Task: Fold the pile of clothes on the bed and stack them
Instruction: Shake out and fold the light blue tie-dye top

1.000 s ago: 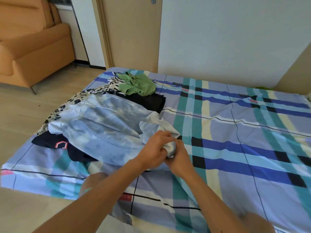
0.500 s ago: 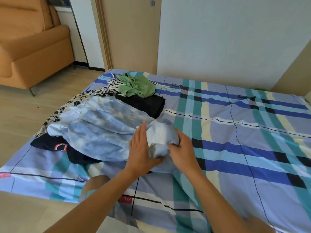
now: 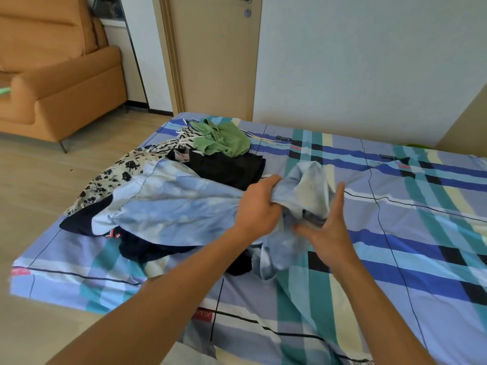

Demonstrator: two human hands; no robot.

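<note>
A pale blue tie-dye garment [image 3: 168, 206] is stretched across the pile on the left side of the bed [image 3: 395, 246]. My left hand [image 3: 259, 206] grips a bunched end of it, lifted off the sheet. My right hand [image 3: 328, 227] pinches the same bunch from the right, thumb underneath and fingers straight up along the cloth. Beneath and behind lie a dark navy garment [image 3: 147, 250], a black one [image 3: 226, 167], a green one [image 3: 224, 139] and a floral black-and-white one [image 3: 118, 175].
The bed carries a blue, teal and cream plaid sheet. An orange sofa [image 3: 58, 75] stands on the wooden floor at the far left. A door [image 3: 216, 54] and a white wall [image 3: 369, 61] rise behind the bed.
Both hands have lifted the bunched end of the blue garment up and to the right. My left hand went from lying flat on the cloth to gripping it.
</note>
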